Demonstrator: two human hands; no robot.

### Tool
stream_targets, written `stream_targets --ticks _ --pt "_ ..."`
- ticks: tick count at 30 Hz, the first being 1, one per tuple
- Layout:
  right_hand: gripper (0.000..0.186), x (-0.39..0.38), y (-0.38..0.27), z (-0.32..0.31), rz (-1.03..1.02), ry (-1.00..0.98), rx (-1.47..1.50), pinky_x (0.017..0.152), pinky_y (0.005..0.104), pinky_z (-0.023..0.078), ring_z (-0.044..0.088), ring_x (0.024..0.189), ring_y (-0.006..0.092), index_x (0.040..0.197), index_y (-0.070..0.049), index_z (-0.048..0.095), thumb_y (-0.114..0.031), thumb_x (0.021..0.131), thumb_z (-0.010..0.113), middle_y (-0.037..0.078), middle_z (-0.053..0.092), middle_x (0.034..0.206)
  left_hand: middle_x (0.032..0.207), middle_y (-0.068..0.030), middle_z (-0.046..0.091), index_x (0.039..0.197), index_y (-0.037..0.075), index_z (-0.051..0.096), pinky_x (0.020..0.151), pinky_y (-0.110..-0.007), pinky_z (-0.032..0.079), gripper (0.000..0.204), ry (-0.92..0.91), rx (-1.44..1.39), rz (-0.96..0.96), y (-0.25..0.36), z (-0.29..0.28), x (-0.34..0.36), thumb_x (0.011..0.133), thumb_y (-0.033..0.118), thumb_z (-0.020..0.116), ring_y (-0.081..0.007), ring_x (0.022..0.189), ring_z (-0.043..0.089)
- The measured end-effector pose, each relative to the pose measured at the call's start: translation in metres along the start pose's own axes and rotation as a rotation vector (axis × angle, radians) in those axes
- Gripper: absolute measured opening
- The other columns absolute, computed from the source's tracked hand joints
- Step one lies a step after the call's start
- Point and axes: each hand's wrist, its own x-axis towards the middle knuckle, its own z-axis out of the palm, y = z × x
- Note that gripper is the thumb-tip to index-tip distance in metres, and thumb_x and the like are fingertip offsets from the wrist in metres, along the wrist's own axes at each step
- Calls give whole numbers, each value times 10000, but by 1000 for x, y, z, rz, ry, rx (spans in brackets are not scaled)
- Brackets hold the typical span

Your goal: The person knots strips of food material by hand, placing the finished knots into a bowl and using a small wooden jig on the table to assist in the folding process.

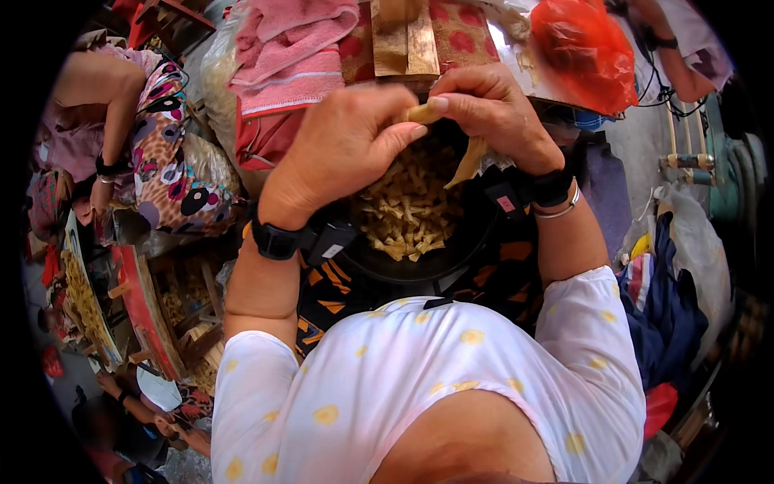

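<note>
Above the dark bowl (419, 270) of yellow pieces, left hand (343, 145) and right hand (492, 109) both pinch one small yellow piece (421, 113) between closed fingertips

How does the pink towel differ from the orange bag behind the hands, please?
The pink towel is soft, matte cloth, folded in layers; the orange bag is shiny plastic, crumpled and bulging. The towel lies beyond the left hand, the bag beyond the right hand. Neither hand touches either; both pinch a pale strip.

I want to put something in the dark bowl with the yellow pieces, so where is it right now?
In the head view the dark bowl sits centre frame on the person's lap, just below the left hand and right hand.
</note>
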Motion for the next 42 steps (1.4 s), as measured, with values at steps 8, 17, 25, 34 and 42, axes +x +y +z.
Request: stream_targets --ticks 8,17,25,34,42 --pt "165 28 5 -26 -17 91 -451 511 219 373 499 577 67 844 -1 620 -155 845 561 16 501 573 664 -119 582 839 87 604 543 -377 432 117 163 173 -114 -32 3 22 779 187 608 -309 632 579" --pt "140 62 23 -15 -271 429 -453 561 288 439 560 573 176 809 6 627 -130 787 604 110 590 638 717 -107 634 885 98 637 573 -361 471 173 369 163 -171 -59 7 44 775 229 615 -305 672 615" --pt "180 68 34 -17 -208 512 -973 584 366 478 588 612 328 771 -17 648 -189 760 596 183 600 677 688 -122 627 850 107 663 577 -389 472 218 328 320 -266 -55 8 37 767 303 615 -318 679 616" --pt "277 32 18 13 237 -22 434 408 205 317 397 436 61 777 -33 602 -264 900 513 -20 485 553 650 -134 631 900 11 630 570 -368 485 370 202 56 -273 -4 38 12 858 367 536 -292 630 631" --pt "285 27 30 27 365 -294 701 478 197 312 338 496 42 799 -71 548 -315 928 476 -60 415 585 796 -58 553 934 24 538 615 -264 419 350 618 -955 -352 -15 38 26 975 315 348 -106 656 488"
